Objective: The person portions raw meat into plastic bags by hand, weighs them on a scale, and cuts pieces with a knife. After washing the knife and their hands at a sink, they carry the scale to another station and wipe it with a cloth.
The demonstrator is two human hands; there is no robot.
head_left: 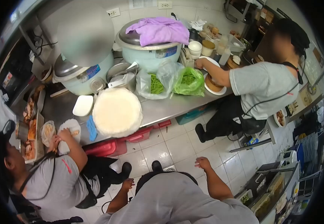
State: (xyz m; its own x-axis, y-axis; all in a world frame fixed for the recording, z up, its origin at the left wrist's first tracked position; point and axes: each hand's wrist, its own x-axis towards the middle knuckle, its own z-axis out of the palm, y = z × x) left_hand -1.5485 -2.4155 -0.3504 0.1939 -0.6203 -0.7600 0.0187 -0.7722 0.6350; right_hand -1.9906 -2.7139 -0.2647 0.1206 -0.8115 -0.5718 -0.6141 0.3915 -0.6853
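I stand on the white tiled floor (pixel 177 145), a step back from a steel counter (pixel 162 108). My left hand (pixel 126 184) hangs by my side, holds nothing and has its fingers loose. My right hand (pixel 203 162) is lifted a little over the floor, also with nothing in it and its fingers slightly bent. Neither hand touches anything. Nearest on the counter is a round white stack of thin sheets (pixel 117 111). My black shoe (pixel 156 165) shows below me.
A person at the left (pixel 57 179) handles a bagged food item (pixel 66 134) beside trays of fried food (pixel 31 130). A person at the right (pixel 259 89) works at a plate (pixel 214 87). Rice cookers (pixel 150 52), bags of green beans (pixel 188 80) and red crates (pixel 106 147) are around the counter.
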